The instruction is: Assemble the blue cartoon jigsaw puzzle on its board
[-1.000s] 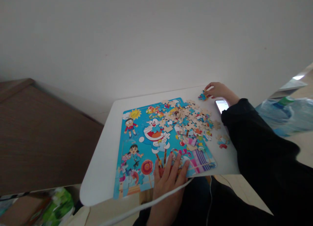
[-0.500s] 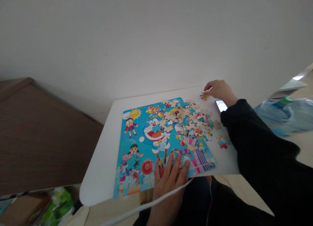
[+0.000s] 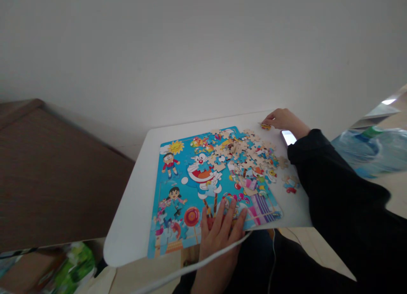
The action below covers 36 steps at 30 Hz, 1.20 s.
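My left hand [image 3: 221, 228] lies flat with spread fingers on the lower edge of a blue cartoon jigsaw puzzle board [image 3: 182, 181]. Loose wooden puzzle pieces [image 3: 248, 152] are heaped over the board's upper right part, many with the plain side up. At the table's far right corner my right hand [image 3: 281, 118] has its fingertips pinched down at a small yellow group of puzzle pieces [image 3: 266, 126]. Its fingers partly hide the piece they grip.
A phone [image 3: 288, 137] with a lit screen lies beside my right wrist on the white table [image 3: 127, 226]. More pieces [image 3: 291, 184] sit off the board's right side. A white cable [image 3: 190, 266] crosses in front of my left wrist. Wrapped bottles [image 3: 375, 150] stand at right.
My right hand has come down slightly, its fingertips now at the yellow pieces. The left hand stays on the board.
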{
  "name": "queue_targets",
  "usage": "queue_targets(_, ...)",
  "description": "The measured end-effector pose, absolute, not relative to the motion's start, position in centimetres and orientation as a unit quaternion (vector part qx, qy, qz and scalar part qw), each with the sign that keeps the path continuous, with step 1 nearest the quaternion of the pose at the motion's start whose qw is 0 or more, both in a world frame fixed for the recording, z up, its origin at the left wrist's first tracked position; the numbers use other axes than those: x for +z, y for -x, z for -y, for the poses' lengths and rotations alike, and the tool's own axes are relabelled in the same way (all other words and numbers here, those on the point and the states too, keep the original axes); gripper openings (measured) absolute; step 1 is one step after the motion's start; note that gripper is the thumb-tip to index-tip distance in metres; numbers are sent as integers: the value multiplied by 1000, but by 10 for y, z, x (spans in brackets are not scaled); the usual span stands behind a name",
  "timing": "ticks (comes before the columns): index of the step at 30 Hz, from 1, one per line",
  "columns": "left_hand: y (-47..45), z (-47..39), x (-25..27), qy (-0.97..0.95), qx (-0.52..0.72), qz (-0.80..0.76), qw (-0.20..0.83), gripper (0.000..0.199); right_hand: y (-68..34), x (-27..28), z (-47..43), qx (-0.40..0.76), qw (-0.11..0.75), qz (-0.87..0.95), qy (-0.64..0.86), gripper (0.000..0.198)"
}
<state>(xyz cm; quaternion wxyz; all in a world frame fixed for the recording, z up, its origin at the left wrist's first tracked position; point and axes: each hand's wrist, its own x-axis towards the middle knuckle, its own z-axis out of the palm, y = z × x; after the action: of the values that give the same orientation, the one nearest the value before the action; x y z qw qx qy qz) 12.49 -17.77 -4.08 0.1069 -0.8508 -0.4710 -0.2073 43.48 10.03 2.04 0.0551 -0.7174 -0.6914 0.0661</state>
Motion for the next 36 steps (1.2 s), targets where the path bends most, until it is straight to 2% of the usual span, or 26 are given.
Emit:
queue_targets(4,-125,178,-38,853,-207,469,100,34,-435,16,-100,56,72,703,706,23)
queue_targets(9,-125,177,-37,853,-202,471,96,34,-429,17,-98,42,28,707,706,25)
queue_targets(17,-124,178,-39,854,-199,469,106,35,-419,31,-88,5,36,701,712,25)
queue_targets(23,-124,179,-39,856,-186,470,111,36,-391,47,-78,82,97,786,606,29)
queue_targets(28,-122,180,-42,857,-178,470,116,39,-361,49,-69,174,70,849,494,35)
queue_targets(36,-119,180,-38,862,-150,463,139,37,-342,28,-75,64,14,818,572,43)
